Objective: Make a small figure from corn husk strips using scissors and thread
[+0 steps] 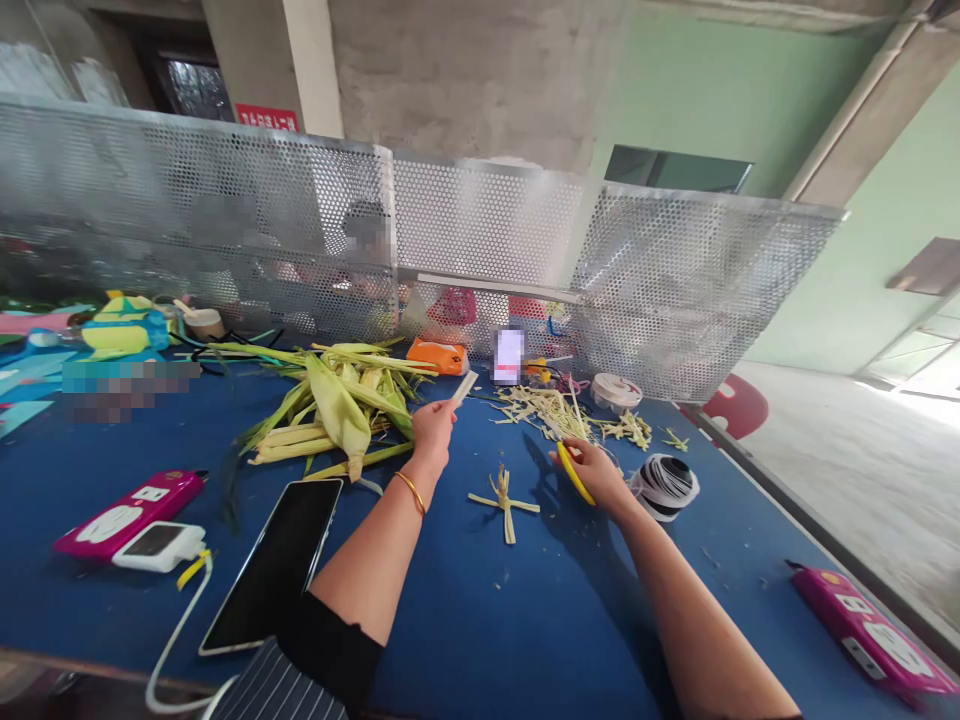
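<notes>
My left hand (433, 438) is closed on a pale strip of corn husk (466, 388), which sticks up past the fingertips. In my right hand (596, 475) is a pair of scissors (575, 474); its yellow handle shows, while the blades are hard to make out. Between and below the hands, a small cross-shaped piece of folded husk strips (508, 507) lies on the blue table (465, 610). Cut husk strips (551, 412) are heaped just beyond my right hand. Left of my left hand lies a pile of green and yellow corn husks (337, 400).
A spool of white thread (666, 487) sits beside my right wrist. Farther back are an orange packet (437, 356), an upright phone (509, 355) and a round white container (616, 392). A large phone (274, 565) and magenta power banks (131, 515) lie nearer. Perforated metal panels (487, 220) border the table.
</notes>
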`<action>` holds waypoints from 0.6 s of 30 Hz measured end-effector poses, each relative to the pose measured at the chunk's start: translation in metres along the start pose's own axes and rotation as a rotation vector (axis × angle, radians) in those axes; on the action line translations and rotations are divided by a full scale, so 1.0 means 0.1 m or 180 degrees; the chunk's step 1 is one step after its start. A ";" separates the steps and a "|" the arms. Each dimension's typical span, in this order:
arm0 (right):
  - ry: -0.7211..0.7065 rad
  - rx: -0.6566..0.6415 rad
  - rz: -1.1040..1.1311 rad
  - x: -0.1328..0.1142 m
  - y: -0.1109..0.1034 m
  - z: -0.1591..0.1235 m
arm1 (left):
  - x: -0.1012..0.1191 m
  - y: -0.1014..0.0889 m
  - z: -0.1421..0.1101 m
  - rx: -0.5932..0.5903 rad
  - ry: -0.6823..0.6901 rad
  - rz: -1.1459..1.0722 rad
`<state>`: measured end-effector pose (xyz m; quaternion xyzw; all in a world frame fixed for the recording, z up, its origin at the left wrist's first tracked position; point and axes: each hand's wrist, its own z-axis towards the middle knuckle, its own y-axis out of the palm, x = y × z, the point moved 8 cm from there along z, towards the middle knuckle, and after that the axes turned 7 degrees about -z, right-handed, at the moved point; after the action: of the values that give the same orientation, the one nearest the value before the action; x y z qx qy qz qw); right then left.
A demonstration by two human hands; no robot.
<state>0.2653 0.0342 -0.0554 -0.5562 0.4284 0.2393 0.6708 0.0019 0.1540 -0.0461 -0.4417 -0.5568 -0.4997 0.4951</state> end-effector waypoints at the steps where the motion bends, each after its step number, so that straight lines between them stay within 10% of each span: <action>1: 0.0023 -0.0106 -0.0025 -0.02 0.06 0.01 | 0.02 -0.05 0.02 0.0118 -0.0003 -0.0099; 6: 0.0253 -0.0773 -0.0138 -0.15 0.42 0.15 | 0.04 -0.12 0.00 0.0327 -0.0153 -0.0506; 14: 0.0821 -0.0076 -0.0169 0.07 -0.03 0.31 | 0.07 -0.11 -0.03 0.0263 -0.0320 -0.0896; 18: 0.0713 -0.0319 0.0042 -0.15 0.18 0.25 | 0.07 -0.13 0.01 0.0375 -0.0327 -0.0995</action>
<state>0.2509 0.0649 -0.0519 -0.6094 0.4918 0.2012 0.5884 -0.0122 0.1532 -0.0408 -0.3450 -0.6716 -0.5139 0.4072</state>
